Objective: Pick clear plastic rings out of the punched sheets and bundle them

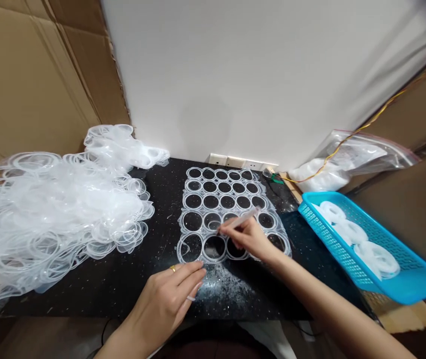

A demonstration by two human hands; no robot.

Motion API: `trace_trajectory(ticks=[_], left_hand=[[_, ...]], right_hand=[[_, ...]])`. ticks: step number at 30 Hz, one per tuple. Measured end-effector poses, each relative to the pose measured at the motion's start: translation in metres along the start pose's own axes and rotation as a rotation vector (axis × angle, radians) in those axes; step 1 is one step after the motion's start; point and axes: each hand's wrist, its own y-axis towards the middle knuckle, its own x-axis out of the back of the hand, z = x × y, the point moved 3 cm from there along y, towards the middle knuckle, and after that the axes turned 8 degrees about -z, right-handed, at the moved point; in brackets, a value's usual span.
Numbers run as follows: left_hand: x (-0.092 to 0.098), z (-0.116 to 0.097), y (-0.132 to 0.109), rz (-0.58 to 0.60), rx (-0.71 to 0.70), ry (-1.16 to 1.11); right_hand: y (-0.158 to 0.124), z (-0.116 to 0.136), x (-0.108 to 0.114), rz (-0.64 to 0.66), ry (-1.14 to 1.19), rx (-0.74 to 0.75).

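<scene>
A translucent rubbery sheet (202, 202) with several rows of round ring-shaped openings lies flat on the black speckled tabletop. My right hand (248, 237) is closed around a slim white pen-like tool (246, 217). The tool's tip points down at a ring near the front of the sheet, left of the hand. Close by the tip, a loose-looking thin ring (213, 225) shows inside one opening. My left hand (171, 291) rests at the sheet's front left edge, its fingertips touching the rim. Those fingers are pressed together, and a small white bit pokes out beneath them.
A large heap of similar translucent ring sheets (56, 204) covers the left side. At right stands a blue plastic basket (410, 294) holding white rings (377, 259). Behind it are a clear plastic bag (365, 149) and yellow-red wires (380, 110). White crumbs (223, 286) lie in front.
</scene>
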Motion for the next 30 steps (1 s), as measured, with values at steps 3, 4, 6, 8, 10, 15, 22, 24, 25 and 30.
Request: trace_trajectory(ticks=[3,4,6,8,10,15,22,24,25,30], left_hand=[[-0.014,-0.005,0.006,0.046,-0.030,0.018],[-0.017,-0.006,0.007,0.058,-0.034,0.022],[-0.021,-0.007,0.009,0.075,-0.035,0.033],[-0.023,-0.007,0.009,0.095,-0.039,0.041],[-0.023,-0.007,0.008,0.113,-0.043,0.049],[-0.025,-0.006,0.005,0.137,-0.063,0.070],[-0.027,-0.004,0.001,0.188,-0.090,0.073],[-0.027,-0.003,0.001,0.185,-0.088,0.069],[-0.027,-0.004,0.001,0.179,-0.086,0.064],[-0.025,-0.005,0.006,0.142,-0.060,0.025]], right_hand=[[-0.025,-0.012,-0.016,0.077,0.077,-0.088],[-0.029,-0.014,-0.018,0.088,0.080,-0.081],[-0.034,-0.014,-0.020,0.097,0.076,-0.045],[-0.034,-0.014,-0.020,0.093,0.080,-0.027],[-0.033,-0.015,-0.020,0.093,0.079,-0.032],[-0.033,-0.016,-0.018,0.076,0.069,-0.007],[-0.036,-0.015,-0.018,0.081,0.054,0.017],[-0.036,-0.012,-0.018,0.073,0.035,0.051],[-0.037,-0.011,-0.018,0.070,0.029,0.071],[-0.038,-0.005,-0.019,0.079,0.007,0.115]])
